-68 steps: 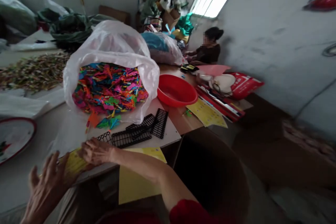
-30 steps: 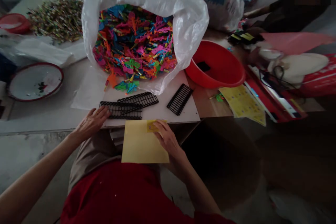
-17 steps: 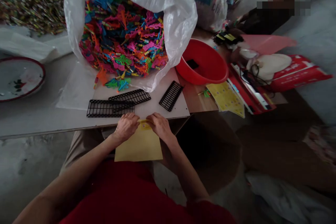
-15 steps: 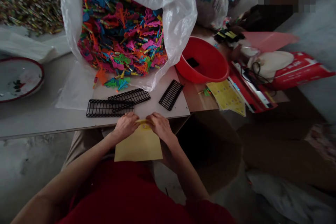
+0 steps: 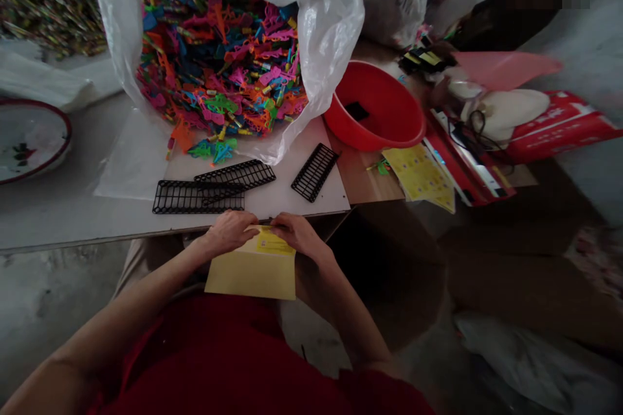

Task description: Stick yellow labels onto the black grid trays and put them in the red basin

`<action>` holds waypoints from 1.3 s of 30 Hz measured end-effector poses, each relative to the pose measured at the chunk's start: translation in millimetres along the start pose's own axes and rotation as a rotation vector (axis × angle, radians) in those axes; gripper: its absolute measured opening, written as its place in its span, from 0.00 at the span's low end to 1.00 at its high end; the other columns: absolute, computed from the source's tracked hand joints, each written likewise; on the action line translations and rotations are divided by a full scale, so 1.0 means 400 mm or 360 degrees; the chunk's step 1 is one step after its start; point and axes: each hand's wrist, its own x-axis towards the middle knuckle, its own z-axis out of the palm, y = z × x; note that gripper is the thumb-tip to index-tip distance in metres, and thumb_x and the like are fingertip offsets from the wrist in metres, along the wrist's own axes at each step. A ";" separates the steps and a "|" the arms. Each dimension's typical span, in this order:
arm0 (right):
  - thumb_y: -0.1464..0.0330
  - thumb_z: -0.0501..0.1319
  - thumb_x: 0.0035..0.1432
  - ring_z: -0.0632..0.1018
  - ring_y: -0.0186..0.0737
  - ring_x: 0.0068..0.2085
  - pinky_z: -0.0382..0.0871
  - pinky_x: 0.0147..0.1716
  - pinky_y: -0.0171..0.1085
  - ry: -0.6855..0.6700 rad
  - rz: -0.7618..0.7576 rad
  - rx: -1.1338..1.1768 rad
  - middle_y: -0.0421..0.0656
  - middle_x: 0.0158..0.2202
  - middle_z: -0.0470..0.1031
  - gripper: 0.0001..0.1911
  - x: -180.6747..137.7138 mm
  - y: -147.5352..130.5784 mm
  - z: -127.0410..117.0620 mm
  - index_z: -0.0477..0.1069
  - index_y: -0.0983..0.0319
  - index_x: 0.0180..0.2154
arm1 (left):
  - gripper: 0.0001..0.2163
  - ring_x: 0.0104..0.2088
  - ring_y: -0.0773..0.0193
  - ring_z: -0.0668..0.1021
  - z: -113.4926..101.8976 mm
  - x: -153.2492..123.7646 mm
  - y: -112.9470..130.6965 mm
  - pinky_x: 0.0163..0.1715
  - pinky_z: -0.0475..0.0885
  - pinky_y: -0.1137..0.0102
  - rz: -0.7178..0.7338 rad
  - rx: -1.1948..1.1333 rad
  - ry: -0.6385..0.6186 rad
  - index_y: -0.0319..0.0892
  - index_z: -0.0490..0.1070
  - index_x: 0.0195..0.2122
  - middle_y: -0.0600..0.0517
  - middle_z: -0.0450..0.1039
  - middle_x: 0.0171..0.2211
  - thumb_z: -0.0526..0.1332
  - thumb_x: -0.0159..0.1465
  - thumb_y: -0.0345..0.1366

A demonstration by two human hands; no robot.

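A yellow paper sheet (image 5: 250, 273) hangs over my lap at the table's front edge, its upper part folded over to show a brighter printed patch. My left hand (image 5: 233, 231) pinches the top of the sheet on the left. On the right, my right hand (image 5: 295, 233) grips the same top edge with bent fingers. Just beyond my left hand lie two overlapping black mesh racks (image 5: 198, 197). A third black mesh rack (image 5: 315, 172) lies apart, further right on the white board.
A clear plastic bag (image 5: 333, 26) of colourful small plastic toys (image 5: 228, 71) stands behind the racks. Right of it are a red basin (image 5: 399, 113), yellow printed sheets (image 5: 422, 176) and a red-and-white device (image 5: 474, 159). An enamel basin (image 5: 43, 136) sits left. Another person is at the upper right.
The upper part of the sheet has opened out between my hands, so more of the bright printed patch shows. The whole view has shifted slightly.
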 end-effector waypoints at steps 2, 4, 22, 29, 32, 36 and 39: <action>0.71 0.59 0.62 0.75 0.35 0.36 0.64 0.37 0.33 0.0067 -0.0042 -0.0078 0.41 0.37 0.76 0.07 -0.002 -0.005 0.015 0.75 0.62 0.40 | 0.13 0.36 0.60 0.77 -0.006 0.011 -0.012 0.37 0.67 0.69 -0.0030 -0.0146 -0.0055 0.41 0.75 0.40 0.47 0.78 0.35 0.52 0.64 0.38; 0.71 0.58 0.63 0.75 0.38 0.40 0.64 0.43 0.37 0.0123 -0.0141 -0.0280 0.42 0.39 0.76 0.09 0.003 -0.018 0.027 0.73 0.61 0.45 | 0.12 0.32 0.62 0.75 -0.011 0.024 -0.023 0.33 0.65 0.71 -0.0058 -0.0407 -0.0081 0.41 0.76 0.35 0.49 0.76 0.30 0.54 0.61 0.39; 0.69 0.52 0.67 0.75 0.39 0.44 0.66 0.48 0.41 0.0795 -0.0547 -0.0548 0.44 0.42 0.78 0.12 -0.029 -0.036 0.079 0.72 0.60 0.45 | 0.15 0.26 0.68 0.68 -0.034 0.029 -0.049 0.26 0.61 0.74 -0.0170 -0.1363 -0.0305 0.38 0.74 0.30 0.55 0.70 0.24 0.60 0.54 0.46; 0.72 0.49 0.68 0.74 0.39 0.42 0.66 0.45 0.41 0.0857 -0.0643 -0.0899 0.45 0.43 0.77 0.14 -0.036 -0.029 0.088 0.71 0.62 0.49 | 0.15 0.26 0.68 0.67 -0.040 0.041 -0.031 0.26 0.60 0.74 -0.0123 -0.1359 -0.0406 0.38 0.73 0.29 0.56 0.68 0.24 0.61 0.54 0.47; 0.73 0.50 0.67 0.74 0.39 0.40 0.67 0.44 0.40 0.1026 -0.0734 -0.0925 0.45 0.42 0.77 0.13 -0.035 -0.037 0.088 0.72 0.62 0.44 | 0.16 0.26 0.68 0.68 -0.043 0.049 -0.032 0.27 0.61 0.74 -0.0223 -0.1476 -0.0501 0.38 0.72 0.31 0.55 0.69 0.25 0.61 0.53 0.48; 0.75 0.54 0.63 0.76 0.39 0.40 0.70 0.43 0.41 0.1235 -0.0863 -0.0685 0.45 0.39 0.78 0.08 -0.056 -0.071 0.069 0.70 0.62 0.41 | 0.18 0.28 0.66 0.70 -0.070 0.067 -0.056 0.27 0.62 0.74 -0.0082 -0.1146 -0.0571 0.38 0.74 0.32 0.54 0.71 0.27 0.60 0.56 0.50; 0.74 0.57 0.62 0.77 0.38 0.38 0.72 0.40 0.39 0.1498 -0.0689 -0.0141 0.42 0.36 0.77 0.06 -0.088 -0.101 0.035 0.69 0.59 0.39 | 0.18 0.28 0.65 0.71 -0.110 0.075 -0.067 0.26 0.61 0.75 0.0012 -0.0876 -0.0619 0.38 0.75 0.32 0.54 0.72 0.26 0.58 0.58 0.50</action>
